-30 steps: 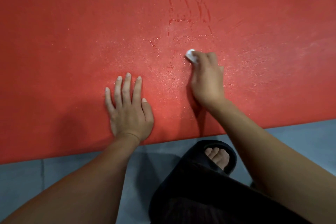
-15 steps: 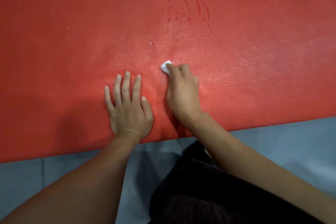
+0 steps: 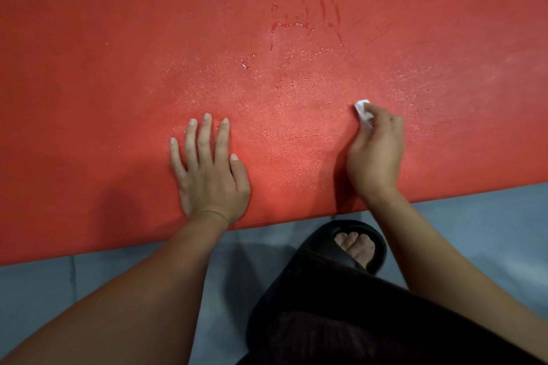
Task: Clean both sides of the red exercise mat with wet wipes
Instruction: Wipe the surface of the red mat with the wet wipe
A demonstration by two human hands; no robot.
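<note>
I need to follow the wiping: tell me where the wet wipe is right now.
In the head view the wet wipe is right of centre, bunched under the right hand on the red mat, well right of the flat left hand.

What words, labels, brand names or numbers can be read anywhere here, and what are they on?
None: no text can be read anywhere.
red mat: no print; only wet streaks, not letters.
wet wipe, held in the right hand: plain white.
black slipper: no visible logo.
grey floor: unmarked.
</note>
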